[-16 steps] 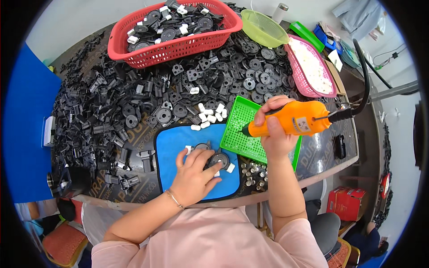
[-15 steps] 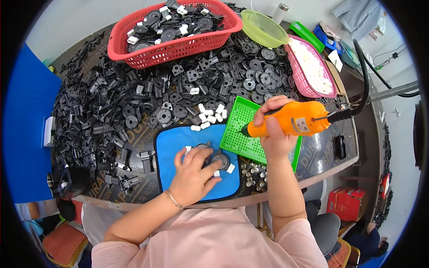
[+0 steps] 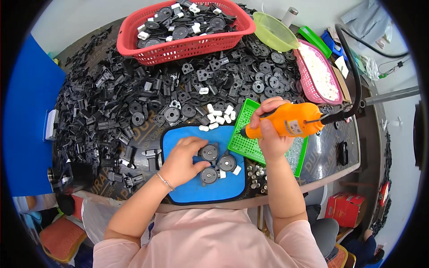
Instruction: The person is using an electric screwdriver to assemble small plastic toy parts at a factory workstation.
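My left hand (image 3: pixel 182 161) rests at the left of the blue mat (image 3: pixel 185 194), its index finger and thumb around the edge of a black disc-shaped part (image 3: pixel 209 152). Close beside it lie a second black disc (image 3: pixel 208 175) and a third disc (image 3: pixel 227 163), with white plastic pieces (image 3: pixel 237 170) at their edges. My right hand (image 3: pixel 273 129) is wrapped round an orange electric screwdriver (image 3: pixel 292 120). The driver's dark tip points left, above the green perforated tray (image 3: pixel 243 142); small shiny screws (image 3: pixel 295 154) lie in the tray's right part.
Black plastic parts (image 3: pixel 103 107) cover the table's left and back. A red basket (image 3: pixel 187 52) full of parts, a yellow-green basket (image 3: pixel 275 35) and a pink basket (image 3: pixel 315 85) of white pieces stand behind. Loose white pieces (image 3: pixel 219 118) and metal fittings (image 3: pixel 255 176) lie near the mat.
My left hand has drawn back to the left, uncovering the three discs on the mat. The screwdriver stays over the green tray. The whole view has shifted slightly.
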The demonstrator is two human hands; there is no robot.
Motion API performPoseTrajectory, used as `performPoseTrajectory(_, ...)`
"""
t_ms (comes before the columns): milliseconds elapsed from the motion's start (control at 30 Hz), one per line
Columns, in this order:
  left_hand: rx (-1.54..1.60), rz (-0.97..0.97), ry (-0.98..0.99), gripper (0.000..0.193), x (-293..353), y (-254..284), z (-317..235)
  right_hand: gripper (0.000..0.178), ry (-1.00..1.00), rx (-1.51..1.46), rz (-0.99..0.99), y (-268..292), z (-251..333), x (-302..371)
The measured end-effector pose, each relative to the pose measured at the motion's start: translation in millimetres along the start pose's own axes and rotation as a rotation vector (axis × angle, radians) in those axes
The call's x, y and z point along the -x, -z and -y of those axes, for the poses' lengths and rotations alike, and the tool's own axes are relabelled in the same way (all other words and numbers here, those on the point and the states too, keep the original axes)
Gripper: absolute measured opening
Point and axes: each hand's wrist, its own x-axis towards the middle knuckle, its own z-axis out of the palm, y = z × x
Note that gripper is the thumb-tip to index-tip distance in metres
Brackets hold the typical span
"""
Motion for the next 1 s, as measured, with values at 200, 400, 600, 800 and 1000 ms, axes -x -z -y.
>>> performPoseTrajectory(200, 0.005, 0.033, 0.001, 0.053, -5.9, -4.9, 6.4, 0.025, -0.033, -0.141, 0.016, -5.7, -0.6, 0.4)
performPoseTrajectory(400, 0.022, 0.086, 0.032, 0.055, -10.1, -5.7, 7.4, 0.024, -0.040, -0.086, 0.007, -4.9, 7.2, -4.4)
performPoseTrajectory(600, 0.070, 0.071, 0.051, 0.055, -9.7, -7.2, 6.5, 0.025, -0.023, -0.368, 0.052, -7.4, 54.1, -18.1)
performPoseTrajectory(800, 0.102, 0.039, 0.042, 0.052, -9.4, -11.4, 5.6, 0.036, -0.143, -0.237, 0.212, -32.6, 48.9, 0.7)
performPoseTrajectory(1000, 0.138, 0.068, 0.072, 0.052, -10.9, -12.2, 10.7, 0.033, -0.145, -0.126, 0.266, -42.0, 34.7, 7.5)
